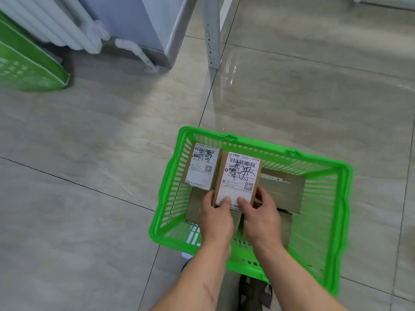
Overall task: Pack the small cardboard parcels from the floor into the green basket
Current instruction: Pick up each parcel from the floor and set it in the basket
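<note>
A green plastic basket (325,173) stands on the tiled floor just in front of me. Inside it, a small cardboard parcel (240,176) with a white shipping label faces up; my left hand (216,214) and my right hand (260,216) both grip its near edge, thumbs on the label. A second labelled parcel (202,167) lies beside it at the basket's far left. Plain brown cardboard parcels (283,189) lie underneath and to the right.
A second green basket (27,63) sits at the far left by a white radiator (49,21). A grey metal shelf leg (212,34) and a wall corner (173,41) stand ahead. My shoe (253,290) is by the basket's near rim.
</note>
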